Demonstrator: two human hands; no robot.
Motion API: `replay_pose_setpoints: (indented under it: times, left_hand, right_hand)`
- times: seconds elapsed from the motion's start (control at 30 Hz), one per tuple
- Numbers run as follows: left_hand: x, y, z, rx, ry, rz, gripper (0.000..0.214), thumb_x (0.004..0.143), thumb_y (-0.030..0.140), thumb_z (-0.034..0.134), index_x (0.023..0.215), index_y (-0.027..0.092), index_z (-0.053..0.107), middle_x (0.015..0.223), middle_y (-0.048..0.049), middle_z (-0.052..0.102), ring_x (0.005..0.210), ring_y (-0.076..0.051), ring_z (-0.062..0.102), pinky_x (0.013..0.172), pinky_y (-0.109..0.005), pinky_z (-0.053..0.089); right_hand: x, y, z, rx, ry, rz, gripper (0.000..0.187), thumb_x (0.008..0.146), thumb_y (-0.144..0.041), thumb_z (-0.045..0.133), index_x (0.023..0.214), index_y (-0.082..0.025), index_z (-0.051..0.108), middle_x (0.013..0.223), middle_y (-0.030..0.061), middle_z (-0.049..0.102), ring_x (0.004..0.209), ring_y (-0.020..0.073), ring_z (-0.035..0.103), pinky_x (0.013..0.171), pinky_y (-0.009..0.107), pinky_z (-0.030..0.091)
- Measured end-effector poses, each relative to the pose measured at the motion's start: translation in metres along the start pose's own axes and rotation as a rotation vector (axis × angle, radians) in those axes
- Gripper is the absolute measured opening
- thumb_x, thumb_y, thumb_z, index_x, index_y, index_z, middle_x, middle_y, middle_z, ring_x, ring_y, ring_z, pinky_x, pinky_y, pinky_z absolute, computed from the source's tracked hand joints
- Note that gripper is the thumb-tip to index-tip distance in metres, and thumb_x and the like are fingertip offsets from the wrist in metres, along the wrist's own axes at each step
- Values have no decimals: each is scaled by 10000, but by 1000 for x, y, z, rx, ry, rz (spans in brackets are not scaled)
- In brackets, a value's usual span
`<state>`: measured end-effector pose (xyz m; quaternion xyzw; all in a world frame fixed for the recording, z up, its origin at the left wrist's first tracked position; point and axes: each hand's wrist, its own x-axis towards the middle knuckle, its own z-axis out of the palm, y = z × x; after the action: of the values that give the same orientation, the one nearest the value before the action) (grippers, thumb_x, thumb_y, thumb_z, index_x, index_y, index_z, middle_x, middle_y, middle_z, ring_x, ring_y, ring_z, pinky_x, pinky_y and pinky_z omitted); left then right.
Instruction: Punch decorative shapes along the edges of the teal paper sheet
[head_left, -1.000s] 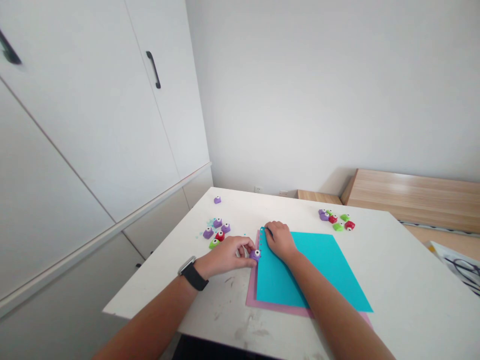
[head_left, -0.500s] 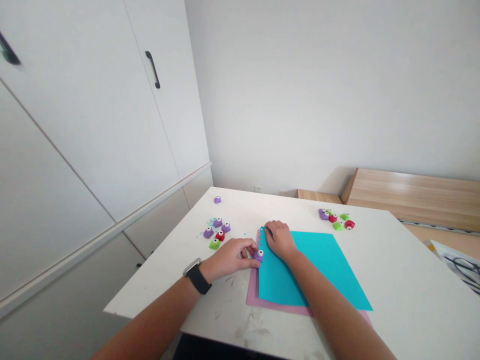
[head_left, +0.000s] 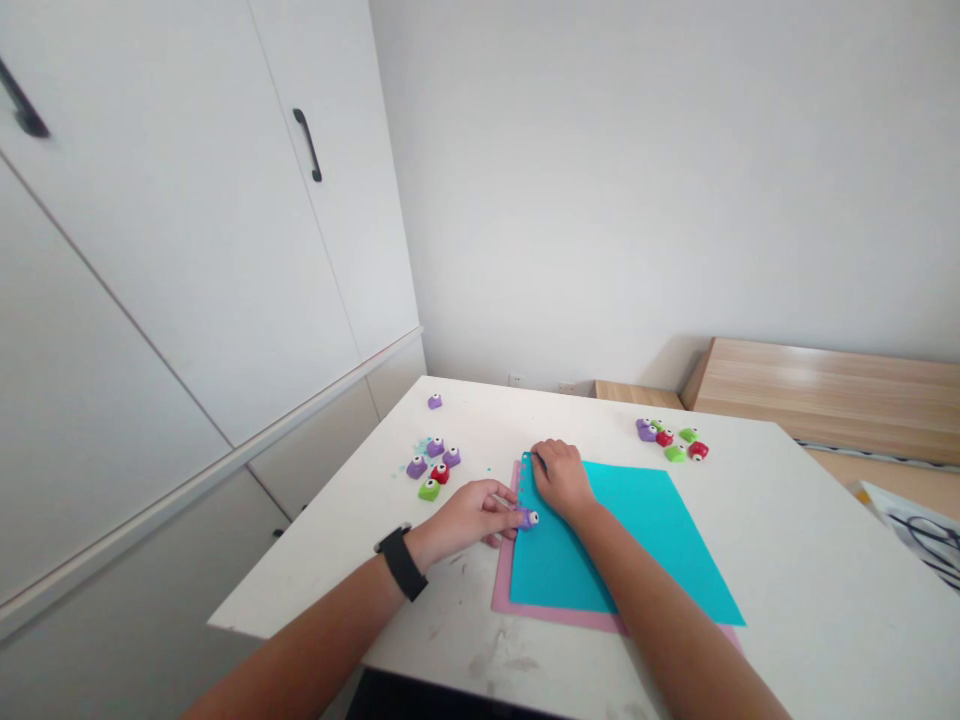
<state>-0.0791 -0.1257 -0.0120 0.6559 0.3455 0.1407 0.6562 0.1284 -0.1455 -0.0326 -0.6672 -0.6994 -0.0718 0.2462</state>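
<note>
In the head view, a purple craft punch (head_left: 527, 518) is pinched by the nearly closed fingers of the left hand (head_left: 469, 515) at the left edge of a turquoise card sheet (head_left: 630, 550). The right hand (head_left: 562, 478) is pressed down, fingers curled, on that sheet's far left corner; whether the sheet is gripped cannot be told. A pink sheet (head_left: 502, 590) lies under the turquoise one, with other punches (head_left: 431, 460) left of it and further punches (head_left: 671, 438) beyond it. If too little pressure were applied by the right hand, the turquoise sheet could slip, and the punch could be knocked out of line along the edge.
</note>
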Motion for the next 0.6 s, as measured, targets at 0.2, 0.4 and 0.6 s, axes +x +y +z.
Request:
replay_pose_setpoints:
  times: [0.2,0.4,0.6]
  left_hand:
    - [4,-4,11,-100,37,7,593,649,491,842,1073,142,620,882,-63,700,754,-193,696,649,-312,571]
    - [11,-6,23,-121,96,53,524,666,483,835,990,128,626,883,-80,717,737,-179,689,691,-321,572]
    - [15,-10,23,-102,103,120,524,636,398,870,1012,136,617,868,-45,698,729,-158,669,679,-282,539]
  right_hand:
    - [2,2,-24,-22,98,33,222,982,-207,403,1008,-192,623,931,92,638,942,244,526,864,362,304]
    - [3,-1,-45,-52,179,50,241,990,-202,380,1027,-186,617,951,107,632,946,254,517,889,385,292]
    - [2,-4,-41,-88,258,17,170,958,-176,460,990,-185,626,895,77,625,895,235,521,847,369,304]
